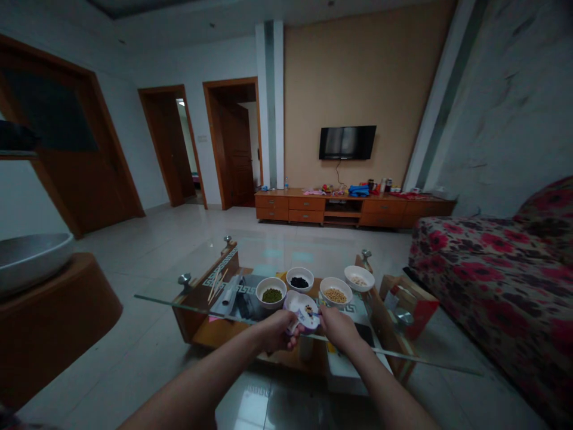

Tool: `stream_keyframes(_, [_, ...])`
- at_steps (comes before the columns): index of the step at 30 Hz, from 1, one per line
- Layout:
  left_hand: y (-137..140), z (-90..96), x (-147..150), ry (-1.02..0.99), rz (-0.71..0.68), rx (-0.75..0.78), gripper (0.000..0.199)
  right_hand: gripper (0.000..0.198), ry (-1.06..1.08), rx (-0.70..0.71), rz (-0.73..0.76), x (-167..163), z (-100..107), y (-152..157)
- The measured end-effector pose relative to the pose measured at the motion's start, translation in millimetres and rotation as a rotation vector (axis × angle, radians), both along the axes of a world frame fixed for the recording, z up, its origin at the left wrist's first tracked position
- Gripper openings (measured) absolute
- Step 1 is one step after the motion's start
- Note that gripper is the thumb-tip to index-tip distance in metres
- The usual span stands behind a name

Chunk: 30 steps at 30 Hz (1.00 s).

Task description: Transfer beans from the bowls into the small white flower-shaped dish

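Observation:
My left hand (pixel 281 332) is closed around the near left edge of a small white and lilac dish (pixel 295 303), held tilted over the front of the glass table. A few mixed beans (pixel 308 309) lie in the dish. My right hand (pixel 339 328) is closed on a thin blue-grey utensil (pixel 314 313) whose tip reaches into the dish; its exact kind is too small to tell. Beyond the dish stand white bowls: one of green beans (pixel 271 295), one of black beans (pixel 299 282), one of yellow soybeans (pixel 335 295) and one of pale pieces (pixel 358 280).
The glass tabletop (pixel 179 298) has a bare front edge below my hands. Chopsticks (pixel 218 283) and a clear-wrapped roll (pixel 230 292) lie on its left. A cardboard box (pixel 412 301) stands between the table and the floral sofa (pixel 483 257). A large basin (pixel 36 254) is far left.

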<state>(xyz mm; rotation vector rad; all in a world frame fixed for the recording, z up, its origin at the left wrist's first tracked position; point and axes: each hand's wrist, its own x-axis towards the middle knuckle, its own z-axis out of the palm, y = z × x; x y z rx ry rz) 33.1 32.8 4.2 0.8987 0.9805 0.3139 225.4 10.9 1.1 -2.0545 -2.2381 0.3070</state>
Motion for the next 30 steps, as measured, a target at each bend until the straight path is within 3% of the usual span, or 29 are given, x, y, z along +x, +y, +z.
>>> stream_keyframes(6, [-3.9, -12.4, 4.9, 0.070, 0.051, -0.021, 0.035, 0.030, 0.027, 0.036, -0.007, 3.2, -5.5, 2.5])
stream_keyframes(17, [-9.9, -15.1, 7.5, 0.034, 0.041, -0.113, 0.047, 0.028, 0.083, 0.144, -0.057, 5.1, -4.0, 4.7])
stream_keyframes(24, [-11.2, -1.6, 9.5, -0.031, 0.126, -0.198, 0.039, 0.029, 0.126, 0.139, -0.095, 6.6, 1.8, 7.3])
stream_keyframes(30, [-14.0, -9.5, 11.2, -0.038, 0.181, -0.219, 0.035, 0.026, 0.200, 0.151, -0.064, 11.0, 4.3, 14.0])
